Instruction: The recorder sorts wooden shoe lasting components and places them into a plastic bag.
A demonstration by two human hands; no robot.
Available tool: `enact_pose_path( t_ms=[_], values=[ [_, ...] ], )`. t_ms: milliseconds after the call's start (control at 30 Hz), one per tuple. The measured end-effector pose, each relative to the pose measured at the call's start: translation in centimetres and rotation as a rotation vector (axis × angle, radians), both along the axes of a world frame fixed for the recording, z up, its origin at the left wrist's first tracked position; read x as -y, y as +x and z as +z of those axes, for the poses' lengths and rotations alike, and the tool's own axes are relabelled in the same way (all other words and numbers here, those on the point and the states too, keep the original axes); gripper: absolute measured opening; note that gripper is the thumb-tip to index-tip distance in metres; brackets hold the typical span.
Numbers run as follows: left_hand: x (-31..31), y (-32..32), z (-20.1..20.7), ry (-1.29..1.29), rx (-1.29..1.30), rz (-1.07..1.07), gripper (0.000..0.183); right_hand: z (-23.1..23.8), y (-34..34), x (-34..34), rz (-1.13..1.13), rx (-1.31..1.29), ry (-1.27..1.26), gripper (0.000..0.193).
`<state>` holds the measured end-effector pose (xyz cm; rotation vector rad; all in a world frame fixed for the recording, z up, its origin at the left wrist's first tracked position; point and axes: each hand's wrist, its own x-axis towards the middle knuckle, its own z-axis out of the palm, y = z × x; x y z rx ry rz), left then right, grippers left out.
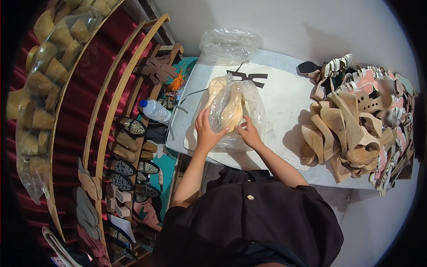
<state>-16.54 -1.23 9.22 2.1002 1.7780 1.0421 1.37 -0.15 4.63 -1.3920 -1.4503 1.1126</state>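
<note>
A clear plastic bag (pixel 255 109) lies on the white sheet in front of me with a pair of pale wooden shoe soles inside. One wooden sole (pixel 232 116) is nearer and to the right; the other wooden sole (pixel 216 91) sits farther back on the left. My left hand (pixel 208 131) grips the bag's left side, its thumb reaching toward the heel of the near sole. My right hand (pixel 250 133) pinches the bag close to that same end, thumb and fingers bent. Creased plastic covers both soles, and glare blurs parts of them.
Bare wooden soles (pixel 351 129) are heaped on the table at right, beside piled strapped sandals (pixel 378 84). Black cut-out straps (pixel 247 78) and a crumpled plastic bag (pixel 228 44) lie at the back. A water bottle (pixel 155 111) and a wooden shoe rack (pixel 116 102) stand left.
</note>
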Motion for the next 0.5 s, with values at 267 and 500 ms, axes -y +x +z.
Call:
enact_pose_path(
  t_ms=[267,500],
  values=[
    [-0.8,-1.9,-3.7,-0.095,0.247,0.034,0.087,-0.8,-2.5,-2.9,-0.226,-0.513,-0.626,0.063],
    [-6.6,-5.2,-8.6,-0.279,0.875,0.134,0.069,-3.9,-2.7,-6.0,0.052,-0.913,-0.49,0.059]
  ],
)
